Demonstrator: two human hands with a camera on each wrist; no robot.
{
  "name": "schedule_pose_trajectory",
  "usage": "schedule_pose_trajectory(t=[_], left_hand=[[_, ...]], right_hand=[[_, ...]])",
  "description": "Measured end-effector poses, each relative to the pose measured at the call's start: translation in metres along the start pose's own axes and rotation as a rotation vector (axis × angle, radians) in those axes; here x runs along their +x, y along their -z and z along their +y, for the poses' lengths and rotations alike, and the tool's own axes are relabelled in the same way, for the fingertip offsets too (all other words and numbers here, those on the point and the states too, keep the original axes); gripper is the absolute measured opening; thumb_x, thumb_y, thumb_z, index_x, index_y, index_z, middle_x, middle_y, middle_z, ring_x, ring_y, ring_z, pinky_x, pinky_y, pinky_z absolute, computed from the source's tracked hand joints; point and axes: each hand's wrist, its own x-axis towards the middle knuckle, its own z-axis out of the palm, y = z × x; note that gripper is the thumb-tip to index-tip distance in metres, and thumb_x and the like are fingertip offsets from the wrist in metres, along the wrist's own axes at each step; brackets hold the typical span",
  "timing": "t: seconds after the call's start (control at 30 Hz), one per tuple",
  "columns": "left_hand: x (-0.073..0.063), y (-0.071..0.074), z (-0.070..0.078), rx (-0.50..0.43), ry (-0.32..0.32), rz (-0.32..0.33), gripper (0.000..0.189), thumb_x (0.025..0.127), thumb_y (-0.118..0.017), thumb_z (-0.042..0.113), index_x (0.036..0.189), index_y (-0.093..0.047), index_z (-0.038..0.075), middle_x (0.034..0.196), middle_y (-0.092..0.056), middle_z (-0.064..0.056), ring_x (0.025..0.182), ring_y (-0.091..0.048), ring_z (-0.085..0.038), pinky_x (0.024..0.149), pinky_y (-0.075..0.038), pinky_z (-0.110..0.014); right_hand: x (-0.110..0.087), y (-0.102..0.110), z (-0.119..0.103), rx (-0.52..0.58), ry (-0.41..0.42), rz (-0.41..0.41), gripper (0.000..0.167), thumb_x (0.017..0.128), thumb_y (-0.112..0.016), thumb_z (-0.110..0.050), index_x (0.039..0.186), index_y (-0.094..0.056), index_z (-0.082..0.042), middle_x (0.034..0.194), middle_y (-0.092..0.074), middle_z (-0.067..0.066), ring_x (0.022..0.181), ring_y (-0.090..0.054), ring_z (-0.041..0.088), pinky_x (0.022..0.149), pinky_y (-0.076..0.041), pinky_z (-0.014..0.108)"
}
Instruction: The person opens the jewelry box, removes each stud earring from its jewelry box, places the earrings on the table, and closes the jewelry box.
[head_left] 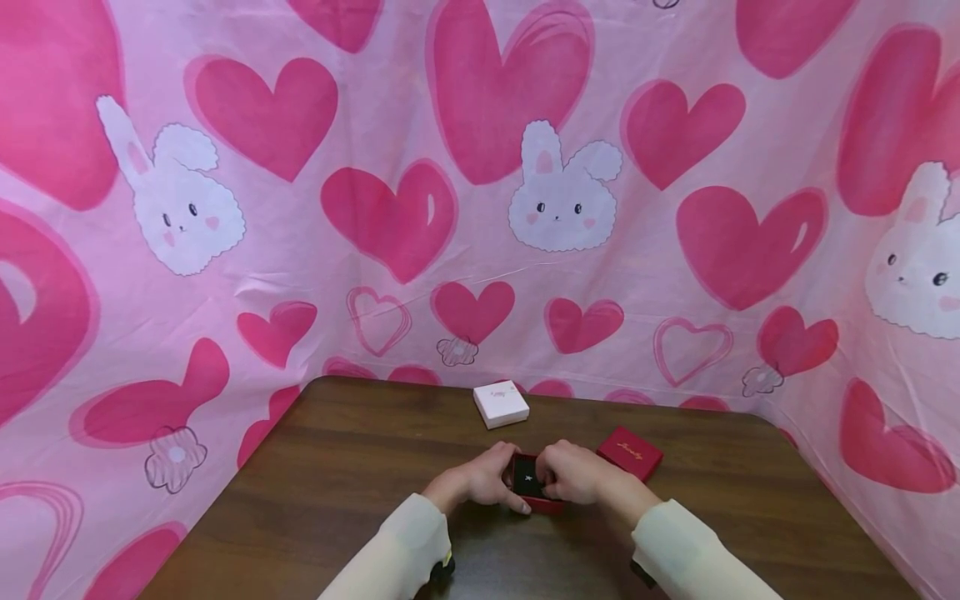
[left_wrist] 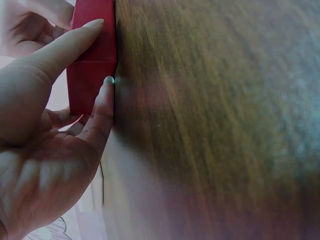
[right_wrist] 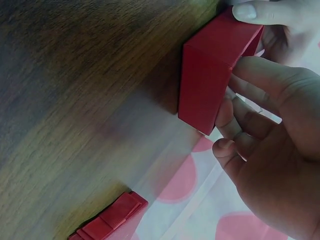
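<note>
In the lower middle of the head view, an open red box (head_left: 546, 506) sits on the brown table (head_left: 360, 454). The left hand (head_left: 487, 478) grasps its left side, thumb along the near wall, the other fingers mostly hidden behind. The right hand (head_left: 576, 472) has bent fingers at the right rim, reaching over the black pad (head_left: 522, 487); its fingertips are hidden, so I cannot tell whether they pinch anything. A tiny silver piece (head_left: 528, 478) shows on the pad, too small to make out. Right of that hand, a red lid (head_left: 633, 452) lies partly covered by the forearm; above the hands stands a white box (head_left: 501, 406), its lettering unreadable
</note>
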Motion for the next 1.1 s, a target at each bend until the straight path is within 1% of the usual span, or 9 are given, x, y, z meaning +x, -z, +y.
schedule_pose_trajectory(t=[0.23, 0.37, 0.73, 1.1], left_hand=[[0.0004, 0.0015, 0.0015, 0.004, 0.000, -0.001, 0.060, 0.077, -0.091, 0.019, 0.123, -0.054, 0.009, 0.108, -0.049, -0.001, 0.097, -0.050, -0.015, 0.087, -0.046, -0.029], [0.0008, 0.0014, 0.0019, 0.007, 0.001, -0.005, 0.060, 0.077, -0.091, 0.018, 0.122, -0.054, 0.010, 0.108, -0.049, -0.001, 0.097, -0.050, -0.015, 0.087, -0.046, -0.030], [0.0016, -0.0008, -0.0015, 0.005, -0.015, 0.002, 0.061, 0.076, -0.091, 0.017, 0.123, -0.053, 0.008, 0.106, -0.047, 0.000, 0.095, -0.049, -0.014, 0.083, -0.044, -0.028], [-0.0002, 0.0002, 0.0006, -0.007, 0.000, -0.002, 0.062, 0.077, -0.091, 0.017, 0.125, -0.052, 0.008, 0.108, -0.048, 0.000, 0.098, -0.049, -0.016, 0.086, -0.045, -0.029]], right_hand=[[0.0023, -0.0011, 0.0001, -0.017, -0.040, -0.005, 0.010, 0.083, -0.081, -0.007, 0.081, -0.074, -0.014, 0.071, -0.059, -0.010, 0.065, -0.054, 0.009, 0.063, -0.050, 0.029], [0.0016, -0.0019, -0.0005, -0.028, -0.029, -0.002, 0.011, 0.083, -0.080, -0.006, 0.079, -0.074, -0.014, 0.070, -0.059, -0.010, 0.063, -0.053, 0.010, 0.060, -0.049, 0.029], [-0.0002, -0.0028, -0.0013, -0.037, -0.013, 0.004, 0.011, 0.084, -0.079, -0.006, 0.079, -0.072, -0.013, 0.068, -0.057, -0.010, 0.062, -0.052, 0.010, 0.060, -0.048, 0.028], [-0.0011, -0.0024, -0.0021, -0.029, -0.019, 0.009, 0.012, 0.084, -0.078, -0.005, 0.079, -0.071, -0.013, 0.069, -0.056, -0.010, 0.063, -0.052, 0.011, 0.060, -0.047, 0.029]])
